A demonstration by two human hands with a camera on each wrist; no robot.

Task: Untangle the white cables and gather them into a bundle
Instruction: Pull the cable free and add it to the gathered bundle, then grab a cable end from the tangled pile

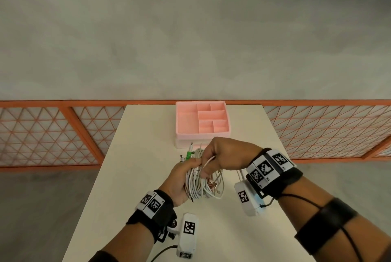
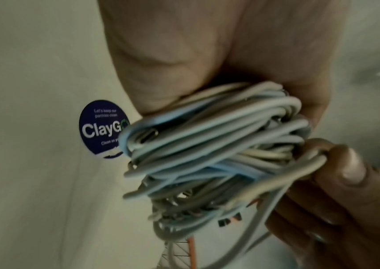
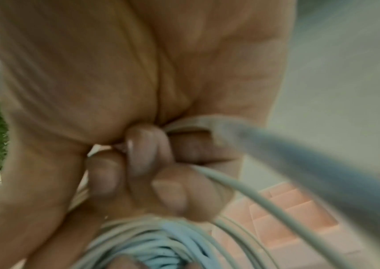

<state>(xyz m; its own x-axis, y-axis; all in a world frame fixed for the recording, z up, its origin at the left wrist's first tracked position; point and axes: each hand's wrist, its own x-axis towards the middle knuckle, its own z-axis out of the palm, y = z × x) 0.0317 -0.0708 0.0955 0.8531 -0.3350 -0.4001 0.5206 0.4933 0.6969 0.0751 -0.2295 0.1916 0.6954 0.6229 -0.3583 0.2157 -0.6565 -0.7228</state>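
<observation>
A coil of white cables (image 1: 197,183) hangs above the table, gripped by my left hand (image 1: 182,179) from the left side. Plug ends, one green (image 1: 189,155), stick out past its top. My right hand (image 1: 220,156) comes in from the right with curled fingers and holds one white strand (image 1: 208,161) at the coil's top. In the left wrist view the looped cables (image 2: 219,149) lie under my left palm, and fingers (image 2: 350,167) curl round a strand. In the right wrist view fingers (image 3: 147,151) pinch a white cable (image 3: 260,198) above the coil (image 3: 152,245).
A pink divided tray (image 1: 203,120) stands on the white table (image 1: 137,156) just beyond the hands, near the far edge. An orange lattice railing (image 1: 53,132) runs behind the table. A round blue sticker (image 2: 99,129) is on the tabletop.
</observation>
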